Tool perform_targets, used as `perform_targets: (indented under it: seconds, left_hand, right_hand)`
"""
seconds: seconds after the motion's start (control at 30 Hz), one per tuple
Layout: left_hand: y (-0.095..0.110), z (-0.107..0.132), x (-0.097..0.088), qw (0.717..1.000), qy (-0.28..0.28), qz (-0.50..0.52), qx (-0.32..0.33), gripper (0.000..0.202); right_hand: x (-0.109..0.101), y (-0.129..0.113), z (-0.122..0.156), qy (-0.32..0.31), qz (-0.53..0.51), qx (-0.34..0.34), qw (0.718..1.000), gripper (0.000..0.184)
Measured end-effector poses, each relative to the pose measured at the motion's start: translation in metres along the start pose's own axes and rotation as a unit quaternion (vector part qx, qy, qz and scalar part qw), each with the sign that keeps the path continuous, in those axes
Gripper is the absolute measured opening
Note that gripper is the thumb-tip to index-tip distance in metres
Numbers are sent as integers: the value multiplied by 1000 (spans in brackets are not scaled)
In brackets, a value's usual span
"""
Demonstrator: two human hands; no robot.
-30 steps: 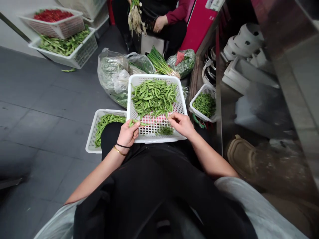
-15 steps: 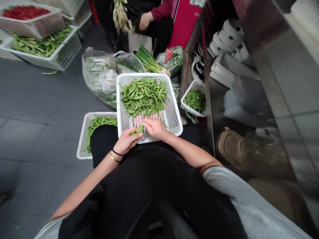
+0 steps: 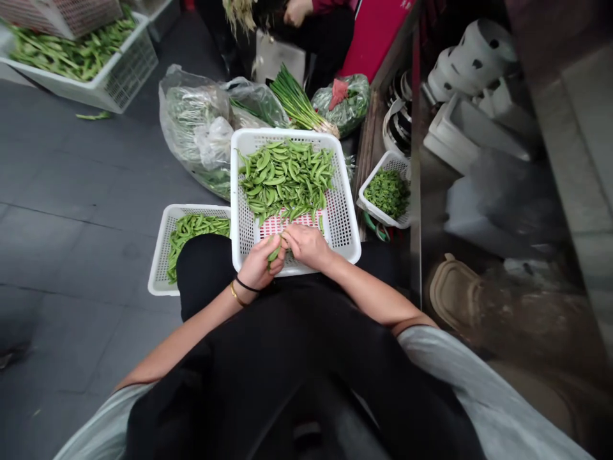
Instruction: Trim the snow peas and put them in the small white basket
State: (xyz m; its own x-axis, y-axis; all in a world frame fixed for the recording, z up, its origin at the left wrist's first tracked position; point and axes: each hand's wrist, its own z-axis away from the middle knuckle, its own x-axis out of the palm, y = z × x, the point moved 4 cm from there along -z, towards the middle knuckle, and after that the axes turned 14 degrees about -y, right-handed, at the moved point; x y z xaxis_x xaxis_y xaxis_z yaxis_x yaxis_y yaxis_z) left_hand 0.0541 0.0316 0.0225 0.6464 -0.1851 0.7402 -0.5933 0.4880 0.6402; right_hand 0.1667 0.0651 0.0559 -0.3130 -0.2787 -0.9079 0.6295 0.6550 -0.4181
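Observation:
A white perforated basket (image 3: 355, 246) rests on my lap, with a heap of green pea pods (image 3: 287, 176) toward its far side. Over the basket's near edge, my left hand (image 3: 261, 265) is closed around a pea pod (image 3: 274, 253). My right hand (image 3: 310, 247) meets it there, thumb and fingers pinched at the pod's upper end; its fingertips partly hide that end. Beside my left knee, a second white basket (image 3: 157, 265) holds more pea pods (image 3: 198, 225).
Beyond the lap basket lie bagged greens (image 3: 191, 121), a bunch of green onions (image 3: 299, 102) and another tied bag (image 3: 352, 105). A small basket of leafy greens (image 3: 387, 191) stands right, by a metal shelf. Another person's hand (image 3: 297, 11) shows at the top.
My left hand has moved up and right, closer to my right hand, and the pod is now more upright. The whole view has shifted slightly; the other person is less visible.

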Motion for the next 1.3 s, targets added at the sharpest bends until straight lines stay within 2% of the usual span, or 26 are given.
perform_targets:
  seconds: [0.07, 0.17, 0.3, 0.37, 0.43, 0.53, 0.57, 0.6, 0.7, 0.8, 0.87, 0.93, 1.0, 1.07, 1.13, 1.2, 1.3]
  left_hand:
    - [-4, -5, -2, 998, 34, 50, 19, 29]
    - [0, -9, -13, 994, 79, 63, 28, 30]
    - [15, -4, -33, 983, 168, 2, 73, 29]
    - [23, -1, -39, 978, 186, -27, 96, 27]
    - [29, 0, -42, 981, 164, -28, 99, 24]
    - [31, -2, -34, 997, 53, 17, 61, 20]
    - [30, -2, -29, 998, 12, 29, 48, 20]
    - [29, -2, -24, 998, -23, 35, 38, 22]
    - [21, 2, -10, 996, -79, 31, 20, 25]
    - [13, 10, -4, 996, -89, 4, -23, 20]
    - [11, 14, -6, 996, -61, -36, -54, 21]
    - [11, 15, -12, 993, 5, -99, -58, 24]
    - [13, 13, -16, 981, 72, -175, -38, 30]
    - [14, 9, -15, 961, 105, -254, -16, 34]
    - [14, 5, -11, 944, 108, -313, 0, 32]
    - [14, 4, -8, 940, 103, -326, 4, 27]
    - [14, 8, -7, 966, 66, -249, -20, 28]
  right_hand:
    - [8, 4, -2, 15, 20, 22, 999, 34]
    - [7, 8, 4, 8, -12, 34, 999, 33]
    - [-5, 23, 28, -91, -69, 59, 992, 31]
    - [-10, 37, 39, -163, -76, 83, 980, 29]
    - [-10, 57, 44, -258, -69, 127, 955, 23]
    - [-3, 96, 36, -373, -29, 250, 893, 38]
    - [-3, 110, 29, -354, 4, 321, 879, 34]
    - [-1, 120, 19, -333, 23, 356, 873, 32]
    - [14, 137, -10, -329, 23, 391, 859, 30]
    - [21, 141, -25, -326, 10, 401, 856, 28]
    - [17, 138, -25, -316, 3, 403, 859, 26]
    - [10, 125, -19, -299, -3, 395, 869, 28]
    - [3, 100, -14, -260, -11, 341, 903, 31]
    - [0, 63, -8, -204, -19, 243, 948, 29]
    - [0, 29, 1, -173, -17, 179, 968, 29]
    - [0, 7, 9, -166, -38, 138, 976, 27]
    - [-10, -5, 14, -168, -146, 66, 973, 22]
